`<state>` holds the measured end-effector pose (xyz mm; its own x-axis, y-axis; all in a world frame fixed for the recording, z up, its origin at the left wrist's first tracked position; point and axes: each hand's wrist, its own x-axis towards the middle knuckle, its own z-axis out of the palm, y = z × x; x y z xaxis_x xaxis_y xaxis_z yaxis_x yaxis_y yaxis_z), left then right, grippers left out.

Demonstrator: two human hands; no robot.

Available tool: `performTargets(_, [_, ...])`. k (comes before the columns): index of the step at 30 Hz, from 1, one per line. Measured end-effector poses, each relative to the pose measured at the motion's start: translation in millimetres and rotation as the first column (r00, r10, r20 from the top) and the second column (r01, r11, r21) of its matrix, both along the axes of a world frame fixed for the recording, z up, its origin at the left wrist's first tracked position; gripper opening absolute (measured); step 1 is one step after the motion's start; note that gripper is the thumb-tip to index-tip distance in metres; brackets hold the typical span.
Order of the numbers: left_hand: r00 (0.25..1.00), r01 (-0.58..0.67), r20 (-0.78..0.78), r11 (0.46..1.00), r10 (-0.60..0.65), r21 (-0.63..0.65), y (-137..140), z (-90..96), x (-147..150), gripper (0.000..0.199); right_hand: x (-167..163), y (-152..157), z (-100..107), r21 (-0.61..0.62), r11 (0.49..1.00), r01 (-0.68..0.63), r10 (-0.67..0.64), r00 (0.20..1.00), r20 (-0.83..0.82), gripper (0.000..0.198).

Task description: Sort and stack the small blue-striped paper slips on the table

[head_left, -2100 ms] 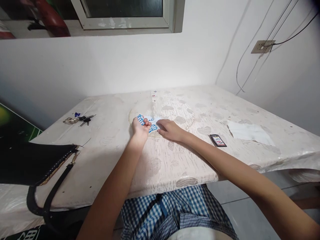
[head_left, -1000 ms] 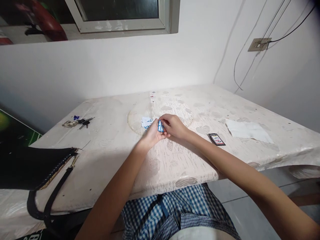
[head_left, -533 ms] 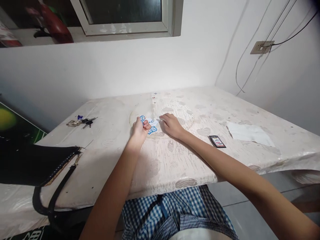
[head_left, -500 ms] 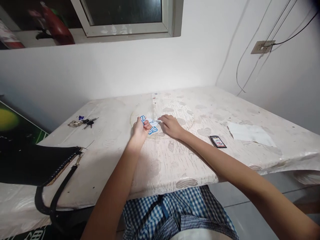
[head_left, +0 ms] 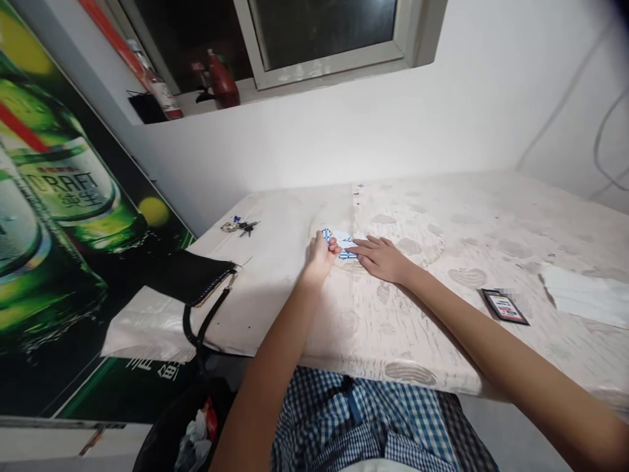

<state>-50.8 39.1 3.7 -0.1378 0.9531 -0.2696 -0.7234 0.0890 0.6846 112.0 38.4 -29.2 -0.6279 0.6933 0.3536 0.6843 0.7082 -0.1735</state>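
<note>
Near the middle of the table, my left hand (head_left: 320, 257) is closed around some small blue-and-white printed cards (head_left: 325, 235), with their upper ends showing above the fingers. More blue-and-white card pieces (head_left: 348, 255) lie on the cloth just right of it. My right hand (head_left: 386, 259) lies palm down beside these, fingers stretched to the left. Its fingertips reach the pieces on the table, and it grips nothing that I can see. The fingers partly cover the pieces, so their exact shape and number are unclear.
The table has a patterned plastic cloth (head_left: 354, 314). Keys (head_left: 247, 227) lie at the left, near a black bag (head_left: 206, 282) with a strap. To the right are a black card holder (head_left: 505, 307) and a white paper sheet (head_left: 590, 295). Bottles (head_left: 223, 82) stand on the window sill.
The view has turned left, so everything sits further right in the picture. My right hand's fingers have straightened and moved over the pieces on the table. The left hand keeps its cards.
</note>
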Motion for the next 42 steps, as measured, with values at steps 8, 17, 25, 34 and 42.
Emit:
performTargets(8, [1.000,-0.028,-0.013,0.999,0.029,0.034,2.4,-7.7,-6.2,0.026,1.7,-4.2,-0.4,0.080,0.996,-0.035,0.038,0.998,-0.040,0.038])
performTargets(17, [0.999,-0.001,-0.034,0.998,0.003,0.056,-1.6,-10.4,-5.1,0.029,-1.0,-13.6,-4.7,0.153,0.988,-0.039,0.039,0.999,0.000,0.037])
performTargets(25, [0.999,0.007,-0.050,0.997,-0.004,0.072,-2.4,-10.9,-3.6,0.028,-0.3,-13.3,-7.4,0.203,0.978,-0.048,0.047,0.999,0.011,0.038])
performTargets(34, [1.000,0.011,-0.027,0.998,-0.009,0.066,1.9,-14.6,-5.1,0.025,1.7,-11.2,-0.9,0.280,0.960,0.020,-0.011,0.999,-0.035,0.036])
performTargets(42, [0.987,0.024,-0.161,0.998,-0.015,0.055,0.3,-9.7,-0.8,0.027,9.4,-11.9,12.4,0.115,0.979,0.168,-0.120,0.933,-0.340,0.029])
